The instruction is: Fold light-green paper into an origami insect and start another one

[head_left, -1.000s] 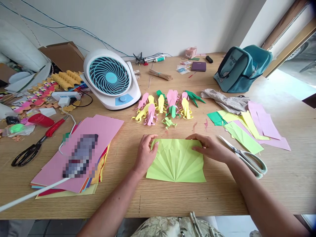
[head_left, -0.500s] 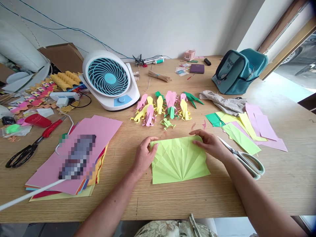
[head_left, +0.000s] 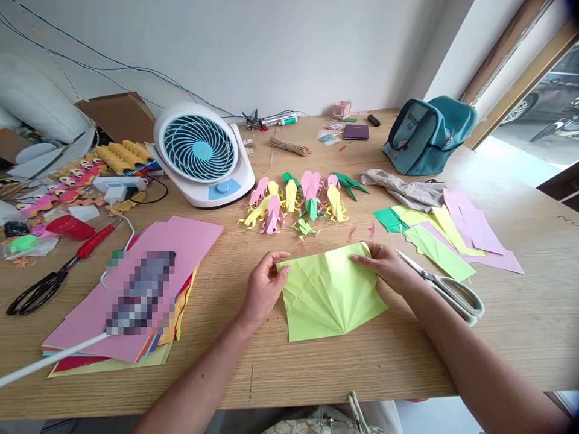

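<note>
A creased lime-green sheet of paper (head_left: pixel 332 295) is held between my two hands, its fold lines fanning up from the middle of the near edge. My left hand (head_left: pixel 265 286) pinches the far left corner between thumb and fingers. At the far right corner, my right hand (head_left: pixel 384 265) grips the sheet with its thumb on top and its fingers behind. Just beyond the sheet stand several folded paper frogs (head_left: pixel 305 228) in green, yellow and pink. Scissors with pale handles (head_left: pixel 447 289) lie beside my right forearm.
Stacked coloured paper (head_left: pixel 194 238) lies at left, with a pixelated object on top. Black-handled scissors (head_left: pixel 67 265) and a white-and-blue fan (head_left: pixel 203 150) are farther left and back. Paper offcuts (head_left: pixel 441 250), a grey cloth (head_left: pixel 402 187) and a teal bag (head_left: pixel 425 138) occupy the right side.
The sheet's far right part has been lifted and tilted, with its near edge shifted slightly right. My right hand now grips that corner more closely; my left keeps its corner. The view has shifted slightly.
</note>
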Motion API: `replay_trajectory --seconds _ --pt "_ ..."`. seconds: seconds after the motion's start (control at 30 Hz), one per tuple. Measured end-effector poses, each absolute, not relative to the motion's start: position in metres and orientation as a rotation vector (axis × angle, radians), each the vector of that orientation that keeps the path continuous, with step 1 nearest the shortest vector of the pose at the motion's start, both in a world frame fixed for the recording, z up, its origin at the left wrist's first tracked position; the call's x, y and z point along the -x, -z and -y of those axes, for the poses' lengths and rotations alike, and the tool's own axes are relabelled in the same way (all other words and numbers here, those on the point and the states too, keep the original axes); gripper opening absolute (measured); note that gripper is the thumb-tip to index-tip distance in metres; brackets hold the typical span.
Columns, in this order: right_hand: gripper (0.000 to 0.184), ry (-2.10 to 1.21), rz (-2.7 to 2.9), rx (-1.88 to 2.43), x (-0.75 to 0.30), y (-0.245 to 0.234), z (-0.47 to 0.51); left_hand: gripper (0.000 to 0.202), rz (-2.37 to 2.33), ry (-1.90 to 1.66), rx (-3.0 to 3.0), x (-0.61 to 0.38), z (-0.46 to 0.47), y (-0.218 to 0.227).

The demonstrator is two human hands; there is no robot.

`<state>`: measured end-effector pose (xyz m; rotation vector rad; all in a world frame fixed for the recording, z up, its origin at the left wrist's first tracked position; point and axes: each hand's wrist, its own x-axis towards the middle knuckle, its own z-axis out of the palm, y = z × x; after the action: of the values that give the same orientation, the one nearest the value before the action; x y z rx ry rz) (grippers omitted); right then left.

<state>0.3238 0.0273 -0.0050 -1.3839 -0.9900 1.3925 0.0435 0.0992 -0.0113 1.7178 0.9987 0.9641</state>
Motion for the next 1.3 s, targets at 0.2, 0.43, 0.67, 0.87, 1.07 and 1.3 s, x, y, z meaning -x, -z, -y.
replay_trajectory --seconds 0.2,0.43,0.67,0.87,1.07,1.3 --pt "0.029 -1.360 0.906 1.326 -0.319 0.008 -0.027 0.030 -0.896 -0.869 -1.514 -0.047 -0.092 0.003" --pt "0.033 -1.307 0.893 1.295 -0.317 0.012 -0.027 0.040 -0.872 -0.776 -1.449 -0.047 -0.092 0.005" --pt "0.050 -1.126 1.044 1.432 -0.314 0.003 -0.032 0.033 -0.902 -0.767 -1.434 -0.045 -0.094 0.001" --pt "0.032 -0.649 1.339 1.650 -0.309 0.003 -0.088 0.018 -0.985 -0.774 -1.924 -0.040 -0.102 0.010" --pt "0.012 -0.498 1.547 1.817 -0.291 0.011 -0.113 0.016 -1.083 -0.986 -2.291 -0.050 -0.127 0.016" --pt "0.014 -0.392 1.595 1.979 -0.285 0.014 -0.119 0.015 -1.151 -0.947 -2.298 -0.091 -0.164 0.027"
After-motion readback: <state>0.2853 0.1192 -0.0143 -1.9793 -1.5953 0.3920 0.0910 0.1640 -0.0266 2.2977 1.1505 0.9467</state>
